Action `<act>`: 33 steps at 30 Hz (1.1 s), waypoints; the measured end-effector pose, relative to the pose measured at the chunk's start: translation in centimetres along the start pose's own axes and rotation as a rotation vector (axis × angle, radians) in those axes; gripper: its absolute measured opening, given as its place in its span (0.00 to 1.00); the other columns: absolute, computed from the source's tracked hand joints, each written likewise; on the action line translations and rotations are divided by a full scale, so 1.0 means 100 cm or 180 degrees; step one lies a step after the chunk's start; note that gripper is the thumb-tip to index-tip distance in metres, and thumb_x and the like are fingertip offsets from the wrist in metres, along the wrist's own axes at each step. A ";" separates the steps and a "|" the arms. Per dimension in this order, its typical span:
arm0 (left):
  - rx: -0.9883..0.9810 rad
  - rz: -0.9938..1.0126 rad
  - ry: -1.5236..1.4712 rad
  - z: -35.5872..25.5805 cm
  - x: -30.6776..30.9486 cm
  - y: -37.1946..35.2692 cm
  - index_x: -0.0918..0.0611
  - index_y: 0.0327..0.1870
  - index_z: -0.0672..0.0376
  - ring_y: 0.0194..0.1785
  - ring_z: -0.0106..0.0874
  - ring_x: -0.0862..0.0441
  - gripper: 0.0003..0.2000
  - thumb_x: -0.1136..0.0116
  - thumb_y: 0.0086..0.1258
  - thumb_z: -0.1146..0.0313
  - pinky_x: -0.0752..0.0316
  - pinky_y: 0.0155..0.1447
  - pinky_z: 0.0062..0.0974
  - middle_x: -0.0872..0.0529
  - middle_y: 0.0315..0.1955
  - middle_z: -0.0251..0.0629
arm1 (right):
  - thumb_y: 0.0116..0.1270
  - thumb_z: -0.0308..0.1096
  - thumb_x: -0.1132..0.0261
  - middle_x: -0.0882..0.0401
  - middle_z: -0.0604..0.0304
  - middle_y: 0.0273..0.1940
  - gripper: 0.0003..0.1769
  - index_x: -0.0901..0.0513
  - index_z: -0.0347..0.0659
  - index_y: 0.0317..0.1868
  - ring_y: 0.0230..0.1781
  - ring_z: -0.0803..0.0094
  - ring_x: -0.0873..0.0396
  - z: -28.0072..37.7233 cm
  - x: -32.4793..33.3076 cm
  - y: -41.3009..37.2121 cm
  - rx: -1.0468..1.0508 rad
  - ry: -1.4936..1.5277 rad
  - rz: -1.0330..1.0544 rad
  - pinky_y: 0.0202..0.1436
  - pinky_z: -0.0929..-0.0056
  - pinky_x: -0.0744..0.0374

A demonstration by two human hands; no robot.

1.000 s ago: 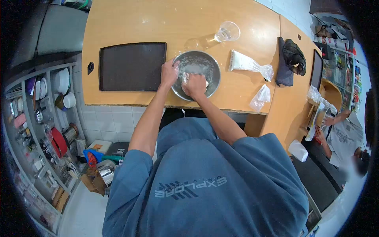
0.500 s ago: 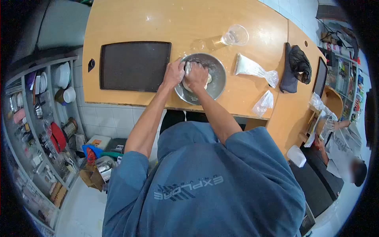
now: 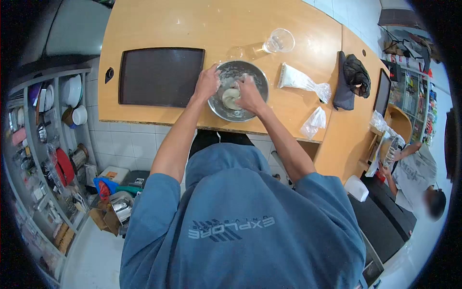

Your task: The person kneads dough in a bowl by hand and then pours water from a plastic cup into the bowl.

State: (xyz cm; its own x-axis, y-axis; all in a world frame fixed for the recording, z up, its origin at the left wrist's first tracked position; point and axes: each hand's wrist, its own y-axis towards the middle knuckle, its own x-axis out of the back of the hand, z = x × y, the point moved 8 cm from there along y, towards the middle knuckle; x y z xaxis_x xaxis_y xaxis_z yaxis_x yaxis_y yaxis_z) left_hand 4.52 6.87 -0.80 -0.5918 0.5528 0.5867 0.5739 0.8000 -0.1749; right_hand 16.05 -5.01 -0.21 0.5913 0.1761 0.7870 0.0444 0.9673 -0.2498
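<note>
A metal mixing bowl stands at the table's front edge, its inside smeared with flour. In it lies a pale lump of dough, folded into a swirl. My left hand grips the bowl's left rim, with flour on its fingertips. Inside the right part of the bowl, my right hand has curled, floury fingers at the dough's upper right edge. Just how much dough these fingers hold is partly hidden.
Left of the bowl lies a dark baking tray. To the right are a clear plastic cup, a bag of white powder, a smaller plastic bag and dark cloth. Another person works at the far right.
My right hand has shifted right off the middle of the dough, uncovering its swirl. My left hand stays at the rim. The whole view has shifted slightly.
</note>
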 end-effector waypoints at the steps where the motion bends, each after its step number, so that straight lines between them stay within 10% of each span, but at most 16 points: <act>1: 0.0023 0.0014 0.0020 0.002 0.000 -0.002 0.19 0.53 0.66 0.45 0.62 0.17 0.12 0.47 0.72 0.74 0.23 0.48 0.55 0.15 0.36 0.65 | 0.51 0.36 0.25 0.26 0.35 0.58 0.36 0.25 0.36 0.61 0.64 0.36 0.29 0.009 0.017 -0.006 0.0025 0.0016 -0.0176 0.65 0.44 0.27; 5: -0.0073 -0.0157 -0.0143 0.002 0.002 -0.005 0.19 0.52 0.65 0.45 0.62 0.17 0.11 0.45 0.73 0.72 0.24 0.47 0.55 0.15 0.35 0.65 | 0.51 0.31 0.27 0.26 0.36 0.57 0.37 0.28 0.37 0.64 0.62 0.37 0.29 0.001 0.031 -0.011 -0.0364 0.1392 -0.0075 0.64 0.47 0.26; 15: -0.0042 -0.0247 -0.0133 0.001 0.003 -0.009 0.18 0.50 0.65 0.45 0.62 0.18 0.10 0.45 0.73 0.72 0.24 0.46 0.54 0.15 0.35 0.63 | 0.58 0.42 0.29 0.19 0.45 0.52 0.24 0.14 0.42 0.54 0.55 0.47 0.21 0.033 0.009 -0.014 -0.0180 -0.0618 -0.1441 0.58 0.55 0.22; 33: 0.0112 -0.0174 -0.0215 -0.005 0.003 -0.019 0.23 0.47 0.66 0.43 0.64 0.19 0.06 0.46 0.75 0.73 0.26 0.42 0.55 0.17 0.33 0.66 | 0.71 0.47 0.41 0.13 0.39 0.34 0.23 0.11 0.36 0.30 0.34 0.43 0.13 0.013 -0.030 -0.009 -0.1661 -0.0360 -0.0510 0.44 0.46 0.17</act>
State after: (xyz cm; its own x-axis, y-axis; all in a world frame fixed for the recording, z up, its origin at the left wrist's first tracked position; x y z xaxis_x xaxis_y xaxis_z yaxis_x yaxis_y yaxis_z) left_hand 3.55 5.40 0.05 -0.6592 0.5215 0.5417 0.5200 0.8365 -0.1726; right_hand 13.22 -6.18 -1.64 0.4556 0.0804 0.8866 0.5366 0.7698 -0.3456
